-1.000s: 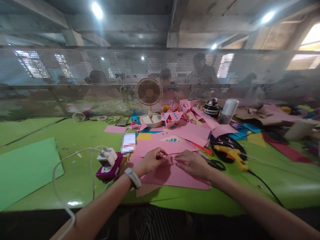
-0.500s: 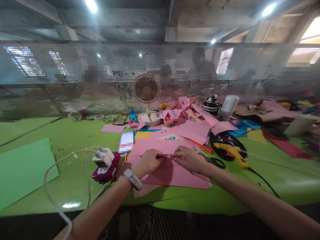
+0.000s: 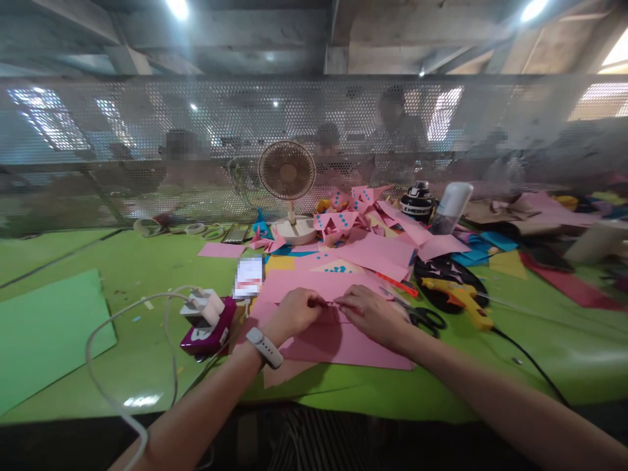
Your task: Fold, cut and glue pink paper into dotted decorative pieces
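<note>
Close together over the pink paper sheets, my two hands nearly meet at the fingertips. My left hand, with a white band on its wrist, is closed in a pinch on pink paper. The fingers of my right hand are bent and pressed together, pinching the same paper from the other side. What exactly lies between the fingertips is small and partly hidden. Scissors with black handles lie just right of my right hand.
A yellow glue gun rests at the right on a black round mat. On the left are a purple power strip with chargers, a phone and a green sheet. Behind stand a fan, pink cut-outs and a bottle.
My right fingertips have shifted slightly left, closer to my left fingertips. The view has moved a little; the sheets lie where they were.
</note>
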A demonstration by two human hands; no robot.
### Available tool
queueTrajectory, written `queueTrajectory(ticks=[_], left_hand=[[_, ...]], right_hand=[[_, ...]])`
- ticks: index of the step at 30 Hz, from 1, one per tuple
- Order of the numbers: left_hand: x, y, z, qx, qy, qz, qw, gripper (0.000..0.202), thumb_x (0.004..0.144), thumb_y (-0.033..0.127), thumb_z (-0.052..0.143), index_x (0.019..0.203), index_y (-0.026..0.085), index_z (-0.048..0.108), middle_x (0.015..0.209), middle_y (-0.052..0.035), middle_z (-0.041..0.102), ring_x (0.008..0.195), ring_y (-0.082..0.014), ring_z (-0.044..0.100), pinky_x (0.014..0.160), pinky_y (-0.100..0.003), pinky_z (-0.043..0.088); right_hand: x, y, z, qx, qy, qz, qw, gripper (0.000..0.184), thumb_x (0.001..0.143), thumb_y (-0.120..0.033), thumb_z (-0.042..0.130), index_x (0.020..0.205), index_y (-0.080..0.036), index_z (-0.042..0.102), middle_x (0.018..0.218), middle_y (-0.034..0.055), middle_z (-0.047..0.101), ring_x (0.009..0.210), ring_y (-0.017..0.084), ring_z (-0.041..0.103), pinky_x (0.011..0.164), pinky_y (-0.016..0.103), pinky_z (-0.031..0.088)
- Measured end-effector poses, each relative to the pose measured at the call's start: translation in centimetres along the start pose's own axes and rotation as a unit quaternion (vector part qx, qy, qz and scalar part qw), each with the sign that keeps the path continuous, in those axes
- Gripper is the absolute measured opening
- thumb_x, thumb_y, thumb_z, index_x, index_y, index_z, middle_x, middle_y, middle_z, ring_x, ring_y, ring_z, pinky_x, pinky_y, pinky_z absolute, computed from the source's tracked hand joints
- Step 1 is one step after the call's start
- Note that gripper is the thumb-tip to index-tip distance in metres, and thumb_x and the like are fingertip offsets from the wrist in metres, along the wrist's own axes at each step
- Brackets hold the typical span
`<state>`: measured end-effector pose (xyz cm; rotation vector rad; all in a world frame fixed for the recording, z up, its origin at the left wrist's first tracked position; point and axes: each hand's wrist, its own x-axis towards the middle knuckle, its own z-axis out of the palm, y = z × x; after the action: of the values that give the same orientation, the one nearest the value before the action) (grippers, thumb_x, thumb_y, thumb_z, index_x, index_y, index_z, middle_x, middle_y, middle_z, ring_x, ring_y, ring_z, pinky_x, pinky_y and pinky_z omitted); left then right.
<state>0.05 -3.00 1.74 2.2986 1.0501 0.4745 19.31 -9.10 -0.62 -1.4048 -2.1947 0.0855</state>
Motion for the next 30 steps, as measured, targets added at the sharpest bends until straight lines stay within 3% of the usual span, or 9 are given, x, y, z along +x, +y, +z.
queueTrajectory(ticks=[13,20,25,30], left_hand=[[0.1,0.0,0.2,-0.013,-0.021,0.008,1.0,0.025,0.072,0.019,0.049,0.082,0.018,0.071,0.077,-0.0022,0.071,0.069,-0.0168,0.062,0.063,-0.025,0.043],[0.1,-0.6,0.5,-0.008,0.026,-0.022,0.999,0.019,0.073,0.021,0.054,0.09,0.016,0.06,0.068,-0.0015,0.063,0.061,-0.0155,0.057,0.052,-0.023,0.039],[0.0,-0.6,0.7,0.005,0.064,-0.006,0.998,0.011,0.074,0.015,0.052,0.084,0.017,0.056,0.075,-0.0021,0.063,0.068,-0.0152,0.058,0.058,-0.024,0.04],[-0.2,-0.6,0.8,-0.005,0.069,0.01,0.998,0.007,0.079,0.019,0.051,0.085,0.018,0.055,0.08,-0.0026,0.064,0.071,-0.0162,0.059,0.06,-0.025,0.041]], right_hand=[[0.0,0.2,0.1,0.011,0.007,-0.005,1.0,0.023,0.088,-0.019,0.049,0.101,-0.021,0.068,0.09,0.006,0.061,0.089,0.017,0.056,0.079,0.03,0.046],[-0.1,0.1,-0.1,0.011,0.007,-0.001,1.0,0.022,0.088,-0.02,0.049,0.098,-0.019,0.068,0.091,0.0063,0.061,0.09,0.018,0.056,0.08,0.03,0.046],[-0.2,0.3,0.0,0.014,0.008,-0.002,1.0,0.022,0.087,-0.02,0.049,0.098,-0.019,0.067,0.093,0.0064,0.061,0.091,0.018,0.055,0.082,0.031,0.045],[-0.3,0.3,0.0,0.013,0.005,-0.013,1.0,0.021,0.087,-0.019,0.048,0.097,-0.019,0.068,0.093,0.0067,0.061,0.091,0.018,0.055,0.082,0.031,0.045]])
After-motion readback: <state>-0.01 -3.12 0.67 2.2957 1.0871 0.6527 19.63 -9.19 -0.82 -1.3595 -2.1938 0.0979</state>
